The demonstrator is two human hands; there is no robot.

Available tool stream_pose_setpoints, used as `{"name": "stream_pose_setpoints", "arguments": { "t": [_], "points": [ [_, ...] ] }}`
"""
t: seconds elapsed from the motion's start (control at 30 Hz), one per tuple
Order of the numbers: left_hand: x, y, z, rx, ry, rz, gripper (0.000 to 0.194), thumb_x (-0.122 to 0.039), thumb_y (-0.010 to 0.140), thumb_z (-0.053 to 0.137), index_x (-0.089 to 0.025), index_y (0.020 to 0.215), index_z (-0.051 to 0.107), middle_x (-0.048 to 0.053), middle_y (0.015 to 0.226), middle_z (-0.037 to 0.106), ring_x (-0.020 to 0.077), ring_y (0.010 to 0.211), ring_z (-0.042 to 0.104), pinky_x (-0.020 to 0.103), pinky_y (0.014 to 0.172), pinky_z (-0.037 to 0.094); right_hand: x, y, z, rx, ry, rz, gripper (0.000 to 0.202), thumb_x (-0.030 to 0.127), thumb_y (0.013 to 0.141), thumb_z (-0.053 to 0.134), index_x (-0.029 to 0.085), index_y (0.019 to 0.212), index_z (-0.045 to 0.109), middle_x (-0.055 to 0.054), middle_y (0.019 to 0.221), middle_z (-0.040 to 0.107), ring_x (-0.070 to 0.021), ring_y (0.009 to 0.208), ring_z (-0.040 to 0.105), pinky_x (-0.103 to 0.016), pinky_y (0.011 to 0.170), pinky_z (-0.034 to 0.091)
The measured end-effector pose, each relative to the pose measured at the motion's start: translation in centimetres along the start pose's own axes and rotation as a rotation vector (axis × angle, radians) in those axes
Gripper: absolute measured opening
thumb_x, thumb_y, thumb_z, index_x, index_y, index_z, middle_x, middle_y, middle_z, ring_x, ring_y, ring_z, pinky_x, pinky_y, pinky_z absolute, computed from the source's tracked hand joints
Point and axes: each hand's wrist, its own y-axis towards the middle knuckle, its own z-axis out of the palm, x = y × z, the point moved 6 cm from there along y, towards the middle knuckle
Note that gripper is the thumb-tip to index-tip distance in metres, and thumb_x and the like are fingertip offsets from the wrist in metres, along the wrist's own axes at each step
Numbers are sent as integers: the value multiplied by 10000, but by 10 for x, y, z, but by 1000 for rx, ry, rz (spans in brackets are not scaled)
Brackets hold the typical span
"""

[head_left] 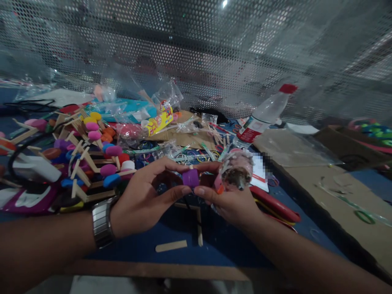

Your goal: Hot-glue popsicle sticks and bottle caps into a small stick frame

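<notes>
Between my two hands, near the middle of the view, is a small purple piece [190,178]. The thumb and fingers of my left hand [143,196] close on it from the left. My right hand [229,200] pinches it from the right, its thumb at the lower edge. A wrapped, pinkish roll with a dark open end [237,171] rests at my right hand; how it is held is hidden. Joined wooden sticks [199,230] lie on the blue table [137,249] below my hands, with a loose stick [171,246] to their left.
Stick pieces with colourful blobs [88,155] pile up at the left. A red-capped bottle [263,114] stands behind my right hand. Red tool handles [275,206] lie right of it. Farther back are a yellow packet [161,122], plastic bags and cardboard, before a perforated metal panel [190,53].
</notes>
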Motion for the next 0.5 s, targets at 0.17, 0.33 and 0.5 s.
{"name": "stream_pose_setpoints", "arguments": {
  "t": [0.17, 0.33, 0.5],
  "points": [
    [1, 0, 0, -20, 5, 8, 258, -258, 805, 800, -174, 1018, 680, 50, 966, 725, 166, 826, 670, 268, 736, 541, -3, 0, -3, -20, -38, -40, 412, 460, 591, 916, 242, 876, 713, -42, 764, 710, -248, 716, 682, -430, 723, 593],
    [3, 0, -1, -32, -23, -25, 282, -310, 779, 822, -168, 988, 697, 69, 946, 732, 199, 826, 682, 304, 731, 550, -9, 0, -5, -25, -61, -25, 435, 480, 579, 917, 245, 892, 727, -43, 787, 713, -245, 723, 681, -427, 720, 590],
    [6, 0, -2, -34, -45, -46, 285, -278, 758, 839, -156, 992, 732, 66, 933, 757, 184, 807, 687, 279, 719, 554, -7, 2, -4, -44, -19, -17, 437, 433, 541, 941, 241, 875, 735, -43, 796, 719, -243, 733, 685, -437, 748, 593]
  ]
}}
